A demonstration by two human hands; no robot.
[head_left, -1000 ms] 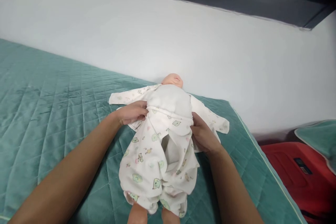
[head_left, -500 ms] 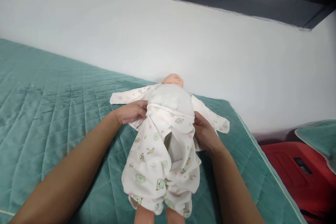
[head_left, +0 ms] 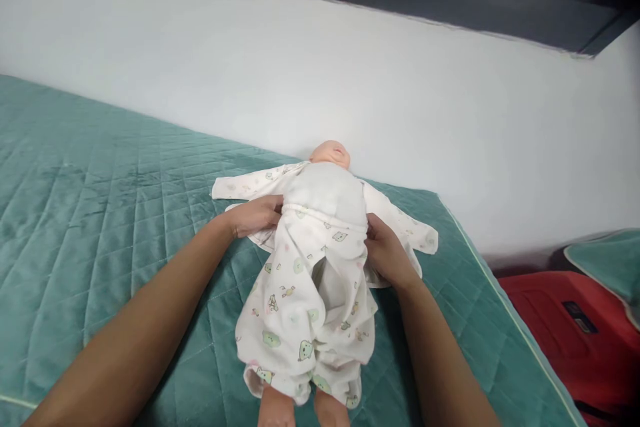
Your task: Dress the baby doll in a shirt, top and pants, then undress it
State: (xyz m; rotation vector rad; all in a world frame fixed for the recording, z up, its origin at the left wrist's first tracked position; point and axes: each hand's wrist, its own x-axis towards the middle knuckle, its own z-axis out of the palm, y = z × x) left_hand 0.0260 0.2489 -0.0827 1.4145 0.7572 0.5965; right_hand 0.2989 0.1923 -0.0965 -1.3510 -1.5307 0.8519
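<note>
A baby doll [head_left: 329,152] lies on its back on a teal quilted bed [head_left: 100,193], head toward the wall. It wears a white printed top [head_left: 405,227] spread open under it, and white printed trousers [head_left: 305,307] cover its legs. My left hand [head_left: 256,215] is closed on the trousers' waistband at the doll's left side. My right hand [head_left: 384,251] is closed on the waistband at the other side. The doll's bare feet [head_left: 303,410] stick out at the bottom edge.
A white wall [head_left: 350,80] runs right behind the doll's head. The bed's right edge [head_left: 500,300] drops off close to my right arm. Beyond it stands a red case [head_left: 575,327] with a teal cloth [head_left: 610,267] over something behind it.
Both hands have drawn the trousers' waistband a little higher up the doll's body, and the trouser legs have slid up so that more of the feet shows.
</note>
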